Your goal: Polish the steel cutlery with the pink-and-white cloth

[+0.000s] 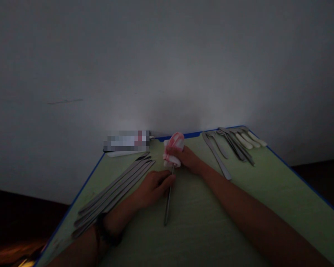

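My left hand is closed around the shaft of a long, thin metal utensil, held over the middle of the table. Its lower end points toward me. A pink and white cloth covers the far end, so I cannot see what kind of utensil it is. My right hand grips this cloth, wrapped around the covered end. Left of my left hand lie several long, flat metal utensils side by side, partly behind my forearm. To the right of my right hand, a long metal utensil rests beside a spoon.
Several dark metal utensils and several with cream handles lie at the table's back right. A blurred-out flat item stands at the back left. The green table has a blue edge and meets a grey wall.
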### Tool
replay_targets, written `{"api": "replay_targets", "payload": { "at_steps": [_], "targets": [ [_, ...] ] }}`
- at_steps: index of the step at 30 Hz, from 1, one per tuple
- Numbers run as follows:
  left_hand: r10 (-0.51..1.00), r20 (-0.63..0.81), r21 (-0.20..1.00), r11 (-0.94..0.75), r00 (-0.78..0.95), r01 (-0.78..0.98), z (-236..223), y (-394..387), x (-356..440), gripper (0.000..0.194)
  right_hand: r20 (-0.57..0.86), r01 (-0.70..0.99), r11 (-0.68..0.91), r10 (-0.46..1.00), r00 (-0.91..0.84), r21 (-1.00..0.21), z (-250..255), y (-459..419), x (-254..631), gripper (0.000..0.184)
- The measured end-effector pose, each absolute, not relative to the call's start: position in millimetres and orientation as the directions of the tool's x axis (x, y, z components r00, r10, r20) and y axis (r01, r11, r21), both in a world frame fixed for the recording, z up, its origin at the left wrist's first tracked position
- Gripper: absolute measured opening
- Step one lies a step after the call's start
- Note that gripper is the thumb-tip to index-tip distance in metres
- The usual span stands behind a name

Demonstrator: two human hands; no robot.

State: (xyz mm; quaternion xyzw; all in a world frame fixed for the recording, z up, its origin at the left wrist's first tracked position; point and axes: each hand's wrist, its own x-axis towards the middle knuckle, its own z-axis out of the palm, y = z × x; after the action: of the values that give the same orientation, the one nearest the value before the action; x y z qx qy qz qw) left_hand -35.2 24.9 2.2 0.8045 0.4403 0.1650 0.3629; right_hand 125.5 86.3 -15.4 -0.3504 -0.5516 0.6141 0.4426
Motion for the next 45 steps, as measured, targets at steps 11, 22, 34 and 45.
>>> {"api": "replay_targets", "payload": {
  "at_steps": [11,22,34,45],
  "targets": [
    [0.819,-0.04,0.7,-0.386,0.573,0.6,4.6,23.3,-35.4,0.032,0.046,-0.252,-0.052,0.928,-0.369,-0.966,-21.5,90.5,122.8,0.042],
    [0.847,-0.015,0.704,-0.368,0.531,0.607,-3.1,28.8,-37.2,0.031,0.056,-0.148,-0.004,0.916,-0.398,-0.989,-13.9,86.2,126.1,0.04],
    [0.856,-0.009,0.748,-0.337,0.517,0.572,0.9,27.6,-35.4,0.031,0.073,-0.203,-0.021,0.893,-0.445,-0.979,-16.3,88.3,125.7,0.039],
    [0.824,-0.045,0.769,-0.332,0.564,0.547,0.4,27.2,-37.9,0.032,0.048,-0.223,-0.037,0.929,-0.366,-0.974,-16.8,88.1,123.9,0.041]
  ]
}}
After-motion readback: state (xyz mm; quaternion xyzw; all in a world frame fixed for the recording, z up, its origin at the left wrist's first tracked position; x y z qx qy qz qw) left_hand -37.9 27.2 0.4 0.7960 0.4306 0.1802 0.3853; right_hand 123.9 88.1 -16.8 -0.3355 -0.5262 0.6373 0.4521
